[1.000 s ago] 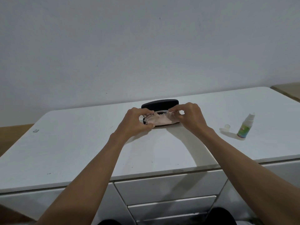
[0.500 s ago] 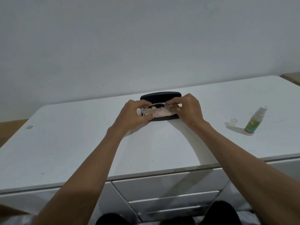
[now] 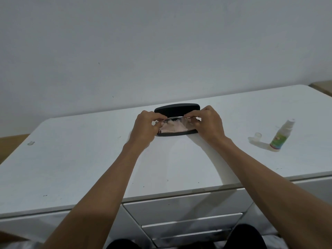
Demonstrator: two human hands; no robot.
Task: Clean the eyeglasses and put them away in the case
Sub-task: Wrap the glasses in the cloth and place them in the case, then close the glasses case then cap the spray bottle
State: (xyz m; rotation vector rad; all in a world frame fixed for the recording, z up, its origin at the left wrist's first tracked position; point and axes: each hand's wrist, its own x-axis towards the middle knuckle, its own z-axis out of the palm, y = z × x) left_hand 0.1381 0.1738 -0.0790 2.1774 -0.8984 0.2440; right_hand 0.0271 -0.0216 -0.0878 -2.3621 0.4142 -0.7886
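A plain room in a home, by the look of it. A white drawer unit (image 3: 183, 211) stands against a bare grey-white wall (image 3: 161, 51). Wood-toned flooring (image 3: 10, 144) shows beside it.

The case (image 3: 177, 109) lies open on the bench (image 3: 89, 159), well back from its front edge. My fingers (image 3: 158, 116) hold the eyeglasses (image 3: 175, 118) over the cloth (image 3: 173, 127) inside it. Right of the case stands the spray bottle (image 3: 282, 135), its cap (image 3: 257, 135) just left of it.
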